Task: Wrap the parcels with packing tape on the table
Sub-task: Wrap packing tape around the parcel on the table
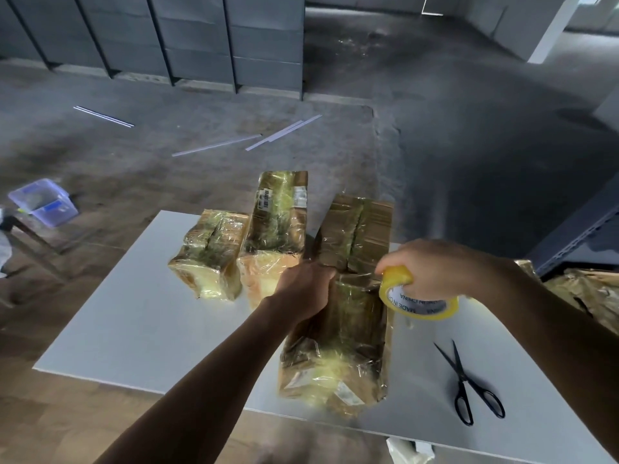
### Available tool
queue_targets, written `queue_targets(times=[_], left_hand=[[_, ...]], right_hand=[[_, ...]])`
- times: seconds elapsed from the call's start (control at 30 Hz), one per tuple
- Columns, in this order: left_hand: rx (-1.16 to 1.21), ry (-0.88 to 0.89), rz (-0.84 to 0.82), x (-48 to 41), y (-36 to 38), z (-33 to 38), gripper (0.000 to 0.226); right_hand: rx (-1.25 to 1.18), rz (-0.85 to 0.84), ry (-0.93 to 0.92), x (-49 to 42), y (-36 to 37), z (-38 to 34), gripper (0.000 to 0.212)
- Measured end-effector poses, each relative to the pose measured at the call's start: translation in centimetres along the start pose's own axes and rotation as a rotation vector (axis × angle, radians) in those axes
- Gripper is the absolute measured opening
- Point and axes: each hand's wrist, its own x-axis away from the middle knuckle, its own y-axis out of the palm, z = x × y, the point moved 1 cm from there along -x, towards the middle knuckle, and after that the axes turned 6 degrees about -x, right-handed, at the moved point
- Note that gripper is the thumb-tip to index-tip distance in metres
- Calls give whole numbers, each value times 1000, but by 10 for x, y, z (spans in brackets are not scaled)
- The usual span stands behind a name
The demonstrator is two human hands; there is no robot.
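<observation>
Head view: long cardboard parcel (348, 313) lying lengthwise in the middle of the white table (140, 313), near end at the front edge, glossy with clear wrap and brown tape. Left hand (306, 289) clamped on its left side about halfway along, fingers curled together over the edge, tips hidden against the cardboard, thumb out of sight. Right hand (432, 266) just right of the parcel, gripping a yellow packing-tape roll (417, 298) from above, fingers bent round its rim. Roll tilted and raised off the table, touching the parcel's right edge or very close; hard to tell which. Thin clear strip seemingly stretched from the roll across the parcel toward the left hand. Further left, at the table's far side, a squat parcel (209, 256) and a taller parcel (276, 226), both wrapped, pressed side by side. Black scissors (469, 386) flat on the table to the right, blades slightly parted, handles toward the near edge, well apart from both hands. Clear plastic tub (43, 202) on the concrete floor at far left.
</observation>
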Motion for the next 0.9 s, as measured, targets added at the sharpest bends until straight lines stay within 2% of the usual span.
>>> queue_targets(times=[0.1,0.17,0.27,0.4,0.47,0.53,0.73,0.83,0.9], left_hand=[[66,12,-81,4,0,-6,28],[14,-2,-109,2,-2,-2,30],[-118,106,-62,-5,-5,16,31],[-43,173,-67,-4,5,19,31],[-60,148,-57,-2,9,11,38],[-100,144,-35,0,10,7,35],[-183,307,21,-1,26,13,44],[-133,335,53,-1,24,9,40],[-101,330,39,1,23,5,38]], right_hand=[[-55,16,-32,5,5,4,41],[-63,20,-49,4,6,3,37],[-44,36,-52,1,5,2,39],[-56,129,-71,2,10,11,46],[-172,247,-126,7,14,21,45],[-313,336,-166,13,20,32,47],[-614,397,-238,24,43,49,54],[-537,355,-288,23,33,51,49],[-352,387,-342,25,24,54,40]])
